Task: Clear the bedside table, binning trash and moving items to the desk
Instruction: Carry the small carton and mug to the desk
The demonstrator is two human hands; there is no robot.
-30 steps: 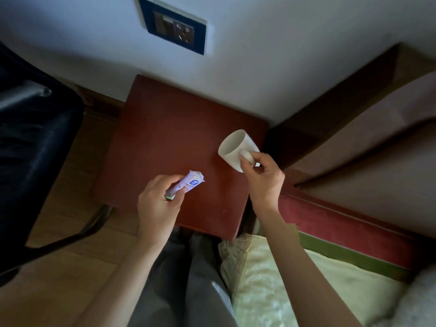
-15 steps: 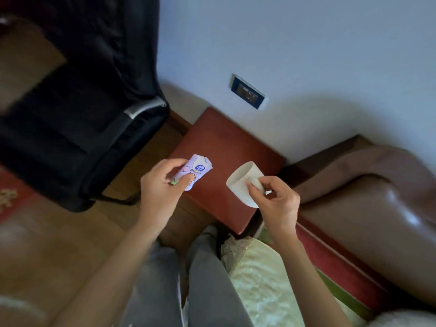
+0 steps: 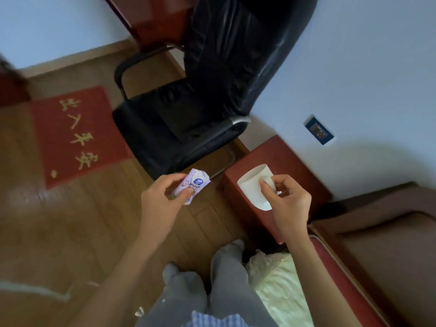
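A: What is in hand?
B: Left hand (image 3: 160, 199) clamped on a wrapper (image 3: 194, 185), right hand (image 3: 289, 200) pinching a cup (image 3: 253, 187) above the worktop (image 3: 278, 152).
A: Next?
B: Probably carrying: wrapper to a bin, cup to the desk; neither is clearly visible.

Glossy white ceramic cup (image 3: 256, 185); crinkled plastic wrapper (image 3: 194, 185); black leather chair (image 3: 200, 102); wood floor (image 3: 70, 232).
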